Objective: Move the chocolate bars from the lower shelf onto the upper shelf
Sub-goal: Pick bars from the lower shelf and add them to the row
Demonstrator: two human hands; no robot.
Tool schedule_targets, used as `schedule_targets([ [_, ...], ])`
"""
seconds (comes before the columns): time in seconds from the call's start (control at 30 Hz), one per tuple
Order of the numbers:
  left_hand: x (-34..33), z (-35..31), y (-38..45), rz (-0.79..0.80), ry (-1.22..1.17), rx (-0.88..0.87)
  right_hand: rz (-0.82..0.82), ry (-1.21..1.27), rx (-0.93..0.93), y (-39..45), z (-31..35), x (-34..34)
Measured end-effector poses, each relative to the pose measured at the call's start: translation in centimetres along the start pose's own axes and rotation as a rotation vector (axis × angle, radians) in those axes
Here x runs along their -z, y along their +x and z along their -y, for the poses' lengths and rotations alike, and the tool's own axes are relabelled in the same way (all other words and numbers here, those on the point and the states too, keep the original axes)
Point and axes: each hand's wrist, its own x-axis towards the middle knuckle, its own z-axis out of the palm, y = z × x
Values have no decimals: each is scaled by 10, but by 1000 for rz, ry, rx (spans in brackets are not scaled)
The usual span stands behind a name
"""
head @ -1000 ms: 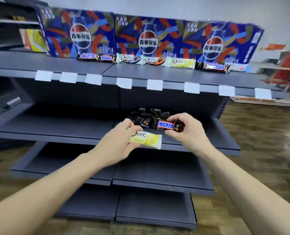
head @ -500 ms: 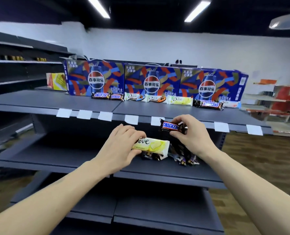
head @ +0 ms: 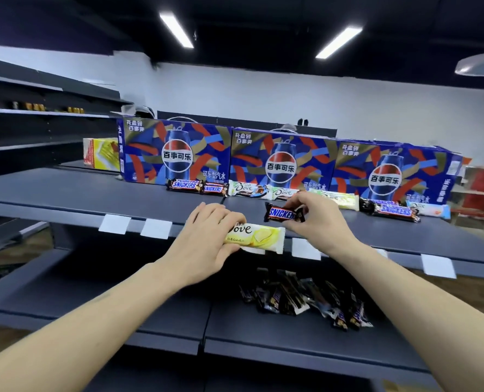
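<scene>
Gripping a yellow Dove bar (head: 259,239) in my left hand (head: 206,241), fingers curled over its top, at the upper shelf (head: 65,193) front edge; my right hand (head: 317,222) pinches a Snickers bar (head: 283,214) just above that shelf; more bars sit piled (head: 305,299) on the lower shelf (head: 93,295), others lined (head: 252,189) before the Pepsi boxes (head: 286,159)

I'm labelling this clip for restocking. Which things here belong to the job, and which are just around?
Job:
left hand holding Dove bar
right hand pinching Snickers bar
bar pile on lower shelf
bar row on upper shelf

Just around:
Pepsi boxes
yellow box
blank price tags
</scene>
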Motion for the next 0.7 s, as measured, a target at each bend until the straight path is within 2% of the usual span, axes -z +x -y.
schedule_targets([
  [0.23, -9, 94, 14, -12, -14, 72, 20, 19, 29, 73, 24, -70],
  [0.5, -17, 158, 15, 10, -52, 99, 68, 16, 28, 128, 39, -134],
  [0.7, -24, 189, 19, 37, -125, 115, 109, -35, -84, 154, 34, -171],
])
